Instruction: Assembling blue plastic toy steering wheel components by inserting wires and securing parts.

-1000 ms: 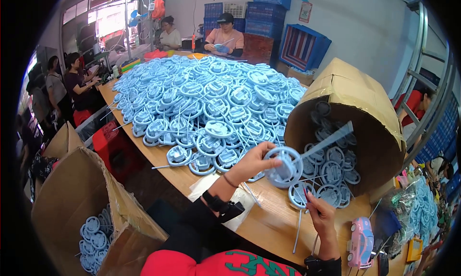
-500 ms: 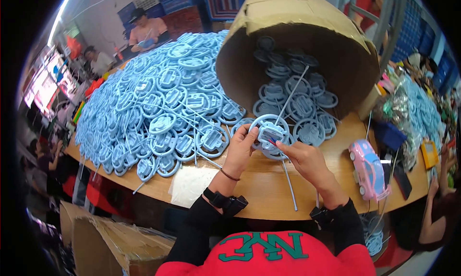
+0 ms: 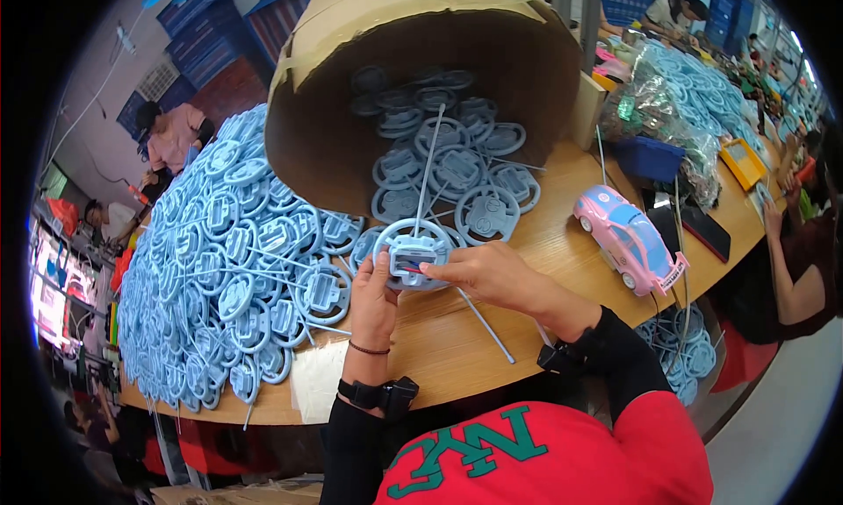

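Observation:
In front of me is a light blue plastic toy steering wheel [image 3: 432, 284], with a thin rod sticking up behind it. My left hand [image 3: 374, 301] is closed on its left rim, thumb on the front. My right hand [image 3: 481, 275] has its fingers pinched together at the open recess in the hub. Thin red and blue wires [image 3: 411, 266] show there, right by its fingertips. A second pale blue rod [image 3: 488, 328] slants down to the right below the wheel.
A large heap of similar blue wheels [image 3: 219, 259] covers the table's left. A tipped cardboard box [image 3: 299, 145] holds several more. Right of it stand a pink toy car [image 3: 628, 237], a dark blue bin [image 3: 650, 158] and a yellow tray [image 3: 743, 162]. White sheet [image 3: 318, 382] lies nearby. Other people work around.
The view has swung to the right, so the box and heap appear further left. Both hands stay on the same wheel, and the right fingers remain at its recess.

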Demonstrator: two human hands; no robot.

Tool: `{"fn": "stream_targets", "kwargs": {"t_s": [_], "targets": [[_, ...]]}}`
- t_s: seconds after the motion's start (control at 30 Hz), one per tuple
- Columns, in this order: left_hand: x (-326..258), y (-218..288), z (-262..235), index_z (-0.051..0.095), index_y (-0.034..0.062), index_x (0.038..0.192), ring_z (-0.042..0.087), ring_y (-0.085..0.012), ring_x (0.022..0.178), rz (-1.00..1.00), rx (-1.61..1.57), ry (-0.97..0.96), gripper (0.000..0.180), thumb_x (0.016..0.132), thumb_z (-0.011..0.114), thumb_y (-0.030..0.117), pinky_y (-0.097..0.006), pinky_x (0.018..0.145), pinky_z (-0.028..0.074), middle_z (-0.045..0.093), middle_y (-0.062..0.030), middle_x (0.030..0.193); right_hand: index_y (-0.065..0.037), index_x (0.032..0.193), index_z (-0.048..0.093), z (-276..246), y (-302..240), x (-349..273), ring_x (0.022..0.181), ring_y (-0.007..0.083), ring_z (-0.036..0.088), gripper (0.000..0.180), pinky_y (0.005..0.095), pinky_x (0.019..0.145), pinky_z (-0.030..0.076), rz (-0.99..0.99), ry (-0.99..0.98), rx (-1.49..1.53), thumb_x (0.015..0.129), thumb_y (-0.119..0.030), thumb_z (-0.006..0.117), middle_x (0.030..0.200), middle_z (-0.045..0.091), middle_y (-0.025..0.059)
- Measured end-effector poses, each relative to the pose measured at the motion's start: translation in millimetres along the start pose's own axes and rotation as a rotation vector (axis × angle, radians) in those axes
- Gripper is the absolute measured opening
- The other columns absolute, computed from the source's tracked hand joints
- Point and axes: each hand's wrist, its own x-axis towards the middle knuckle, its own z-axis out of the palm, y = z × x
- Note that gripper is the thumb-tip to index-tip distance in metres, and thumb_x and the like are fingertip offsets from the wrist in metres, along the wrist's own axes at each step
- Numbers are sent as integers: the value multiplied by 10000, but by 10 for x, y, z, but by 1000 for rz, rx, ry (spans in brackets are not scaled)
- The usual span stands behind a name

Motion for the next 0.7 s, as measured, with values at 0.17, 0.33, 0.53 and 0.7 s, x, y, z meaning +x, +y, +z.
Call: {"fn": "stream_targets", "kwargs": {"t_s": [0.17, 0.33, 0.53, 0.7], "targets": [[-8, 52, 124, 496, 26, 1160, 608, -221, 956, -104, -19, -106, 389, 958, 414, 348, -369, 836, 509, 601, -108, 1084, -262, 1127, 608, -23, 25, -43, 566, 238, 576, 394, 357, 476, 455, 17, 12, 24, 772, -98, 561, 684, 561, 32], [15, 47, 135, 491, 19, 1165, 593, -242, 991, -116, -117, -142, 398, 970, 379, 347, -395, 870, 492, 591, -124, 1098, -232, 1111, 619, -56, 22, -38, 585, 263, 583, 382, 377, 477, 447, -17, 47, 59, 753, -102, 583, 692, 573, 47], [19, 106, 110, 522, -8, 1120, 608, -217, 954, -86, -156, -152, 377, 967, 400, 315, -356, 838, 496, 609, -119, 1065, -238, 1127, 600, 11, 29, -22, 598, 241, 590, 400, 350, 478, 445, -50, 87, 100, 756, -92, 624, 707, 582, 33], [-313, 528, -50, 540, -8, 1118, 594, -182, 950, 182, 107, 16, 348, 970, 409, 277, -314, 796, 486, 601, -106, 1060, -254, 1157, 603, 37, -103, 42, 599, 246, 582, 386, 351, 489, 441, -84, 81, 231, 792, -128, 604, 682, 574, 54]]}}
